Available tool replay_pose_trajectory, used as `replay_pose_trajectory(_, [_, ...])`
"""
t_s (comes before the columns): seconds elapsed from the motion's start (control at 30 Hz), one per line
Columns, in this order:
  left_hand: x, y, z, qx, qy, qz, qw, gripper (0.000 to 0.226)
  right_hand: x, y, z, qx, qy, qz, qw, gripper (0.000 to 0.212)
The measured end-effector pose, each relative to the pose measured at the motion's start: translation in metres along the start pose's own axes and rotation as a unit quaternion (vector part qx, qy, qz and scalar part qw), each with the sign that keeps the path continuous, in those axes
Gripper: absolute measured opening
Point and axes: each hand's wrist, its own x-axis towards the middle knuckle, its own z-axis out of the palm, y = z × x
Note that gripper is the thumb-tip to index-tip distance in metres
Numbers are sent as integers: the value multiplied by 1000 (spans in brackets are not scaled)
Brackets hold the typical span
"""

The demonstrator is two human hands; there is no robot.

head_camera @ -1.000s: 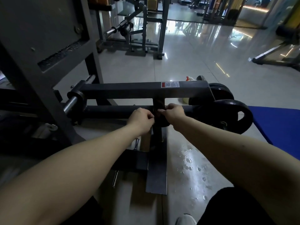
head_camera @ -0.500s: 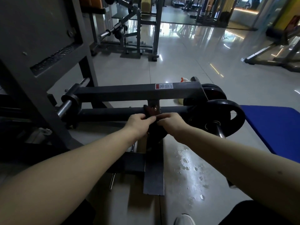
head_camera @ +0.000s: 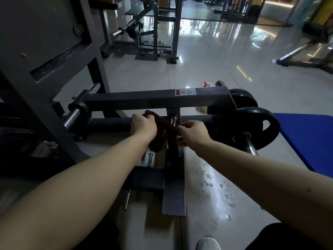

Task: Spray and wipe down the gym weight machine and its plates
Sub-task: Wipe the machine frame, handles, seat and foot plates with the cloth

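Observation:
A dark grey weight machine arm (head_camera: pixel 144 99) runs across the middle, above a lower bar (head_camera: pixel 108 123) and an upright post (head_camera: pixel 173 114). Black weight plates (head_camera: pixel 259 123) hang on its right end. A dark red cloth (head_camera: pixel 162 123) stretches between my hands in front of the post. My left hand (head_camera: pixel 143 126) grips the cloth's left end by the lower bar. My right hand (head_camera: pixel 193 131) pinches its right end. A spray bottle (head_camera: pixel 207 85) with an orange nozzle stands on the floor behind the arm, mostly hidden.
Water drops (head_camera: pixel 212 184) lie on the shiny tile floor right of the machine's base plate (head_camera: pixel 173 195). A blue mat (head_camera: pixel 306 139) lies at the right. A grey frame (head_camera: pixel 45 69) rises at the left. Other gym machines (head_camera: pixel 153 33) stand further back.
My hands have moved apart, pulling the cloth open between them; a second ago they were close together at the post. The view has shifted slightly.

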Motion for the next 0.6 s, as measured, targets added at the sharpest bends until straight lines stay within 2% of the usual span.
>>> replay_pose_trajectory(0.17, [11,-2,-1,-29,42,14,999,41,9,4,3,3,12,9,1000,14])
replay_pose_trajectory(0.23, [11,-3,1,-33,10,50,998,36,11,6,4,9,9,11,1000,15])
replay_pose_trajectory(0.4, [-3,-3,22,-19,-152,111,982,36,18,9,5,19,4,16,1000,18])
replay_pose_trajectory(0.5, [-7,-1,26,-74,-183,70,978,43,18,9,3,23,10,23,999,12])
replay_pose_trajectory(0.6, [-5,-5,33,-121,-180,23,976,28,16,9,4,27,2,25,999,10])
